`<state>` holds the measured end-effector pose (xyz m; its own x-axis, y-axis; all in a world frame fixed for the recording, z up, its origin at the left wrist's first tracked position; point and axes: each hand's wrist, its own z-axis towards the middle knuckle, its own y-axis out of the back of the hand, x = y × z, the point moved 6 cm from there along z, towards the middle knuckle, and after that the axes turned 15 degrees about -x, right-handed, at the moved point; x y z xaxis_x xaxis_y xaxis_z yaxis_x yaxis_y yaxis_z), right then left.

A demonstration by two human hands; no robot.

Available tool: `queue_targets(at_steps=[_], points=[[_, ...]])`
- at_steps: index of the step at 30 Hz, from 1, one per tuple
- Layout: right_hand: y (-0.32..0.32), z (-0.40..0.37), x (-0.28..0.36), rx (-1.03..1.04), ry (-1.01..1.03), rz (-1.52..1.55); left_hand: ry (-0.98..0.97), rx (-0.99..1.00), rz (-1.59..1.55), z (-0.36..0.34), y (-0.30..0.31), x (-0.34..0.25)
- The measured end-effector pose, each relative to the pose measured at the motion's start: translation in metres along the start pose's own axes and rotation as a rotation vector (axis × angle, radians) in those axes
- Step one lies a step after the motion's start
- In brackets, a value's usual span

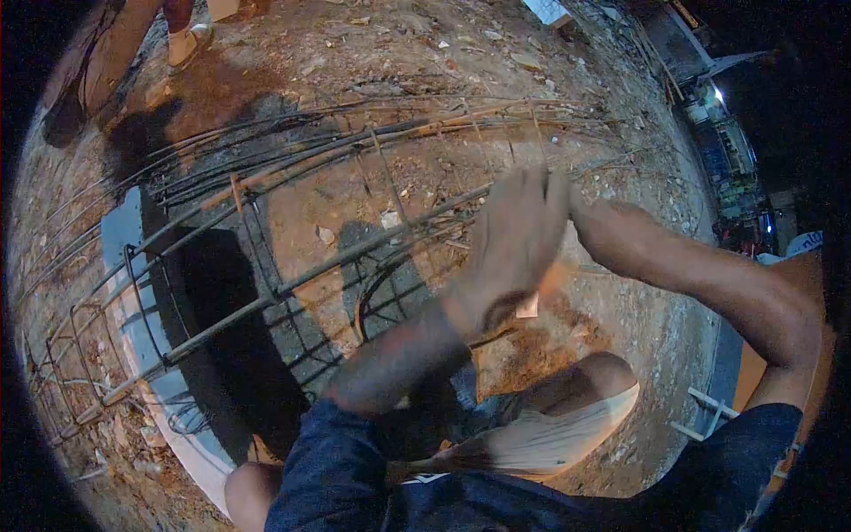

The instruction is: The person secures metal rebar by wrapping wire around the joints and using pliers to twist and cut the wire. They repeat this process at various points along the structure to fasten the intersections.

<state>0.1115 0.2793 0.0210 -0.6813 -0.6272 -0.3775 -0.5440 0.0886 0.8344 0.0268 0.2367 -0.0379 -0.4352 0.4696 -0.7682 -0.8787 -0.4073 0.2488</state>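
My left hand [523,230] is raised in front of me, smeared by motion, its fingers stretched out flat. Close against it on the right is my right hand [607,226]; its fingers are hidden behind the left one. No held thing shows in either. Behind the hands runs a rebar cage [346,253], long rusty steel rods joined by thin stirrups [386,173], slanting from lower left to upper right. Below my left wrist sits a small pale piece [526,307] that I cannot make out.
A grey-white beam [124,239] lies under the cage's left part. Loose rods [222,133] run behind it. Another person's foot [183,46] stands at upper left on the rubble-strewn dirt [425,44]. My bent leg [567,399] is below; a lit area [731,142] lies far right.
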Motion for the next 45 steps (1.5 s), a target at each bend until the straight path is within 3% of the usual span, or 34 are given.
queue_targets(at_steps=[1, 3, 4, 6, 7, 9, 10, 12, 13, 15, 16, 17, 19, 21, 22, 24, 31, 39, 41, 43, 45], points=[[0.001, -0.001, 0.001, -0.009, 0.004, -0.004, -0.226, -0.214, 0.106, 0.029, 0.013, -0.001], [0.003, -0.002, 0.002, -0.110, 0.021, -0.026, -0.383, -0.248, -0.245, 0.028, -0.038, 0.032], [0.001, -0.003, 0.001, -0.115, 0.023, -0.032, -0.387, -0.255, -0.242, 0.032, -0.042, 0.025], [-0.005, -0.005, -0.007, -0.103, -0.012, -0.045, -0.026, 0.315, 0.006, 0.032, -0.085, 0.037], [-0.010, -0.006, -0.016, -0.092, -0.005, -0.049, -0.015, 0.313, 0.000, 0.025, -0.086, 0.035], [-0.004, -0.005, -0.032, -0.217, 0.072, 0.211, -0.159, -0.083, 0.086, 0.017, -0.064, 0.027], [-0.002, -0.006, -0.040, -0.216, 0.080, 0.208, -0.153, -0.089, 0.089, 0.016, -0.069, 0.032], [-0.029, -0.032, -0.052, 0.588, -0.443, 0.739, -0.191, -0.245, 0.001, 0.014, -0.078, 0.036], [-0.031, -0.033, -0.052, 0.579, -0.440, 0.735, -0.197, -0.252, 0.005, 0.014, -0.084, 0.038], [-0.029, -0.032, -0.047, 0.166, -0.095, 0.337, -0.274, -0.461, -0.034, 0.006, -0.077, 0.029], [-0.023, -0.032, -0.042, -0.040, 0.076, 0.139, -0.274, -0.460, -0.033, 0.007, -0.077, 0.027], [-0.022, -0.032, -0.043, -0.039, 0.074, 0.143, -0.251, -0.495, 0.012, 0.011, -0.068, 0.018], [0.001, -0.027, -0.051, -0.369, 0.106, -0.326, -0.226, -0.526, 0.051, 0.019, -0.059, 0.007], [-0.008, -0.018, -0.062, -0.291, 0.065, -0.371, -0.339, -0.356, -0.015, 0.035, -0.063, 0.006], [-0.011, -0.016, -0.066, -0.314, 0.055, -0.380, -0.341, -0.358, -0.009, 0.043, -0.067, 0.013], [-0.024, -0.011, -0.078, -0.341, 0.050, -0.386, -0.302, -0.123, -0.026, 0.051, -0.101, 0.034], [-0.085, 0.026, -0.111, -0.523, 0.178, -0.254, -0.128, 0.080, 0.211, 0.047, -0.135, 0.062], [-0.097, 0.029, -0.122, -0.631, 0.246, -0.153, -0.164, 0.213, 0.169, 0.050, -0.157, 0.066], [-0.101, 0.017, -0.118, -0.513, 0.115, -0.201, -0.150, 0.244, 0.163, 0.043, -0.152, 0.056], [-0.089, 0.001, -0.106, -0.394, 0.051, -0.214, -0.212, 0.055, 0.114, 0.036, -0.138, 0.041], [-0.068, -0.013, -0.090, -0.457, 0.206, 0.191, -0.239, -0.013, 0.153, 0.030, -0.120, 0.032]])
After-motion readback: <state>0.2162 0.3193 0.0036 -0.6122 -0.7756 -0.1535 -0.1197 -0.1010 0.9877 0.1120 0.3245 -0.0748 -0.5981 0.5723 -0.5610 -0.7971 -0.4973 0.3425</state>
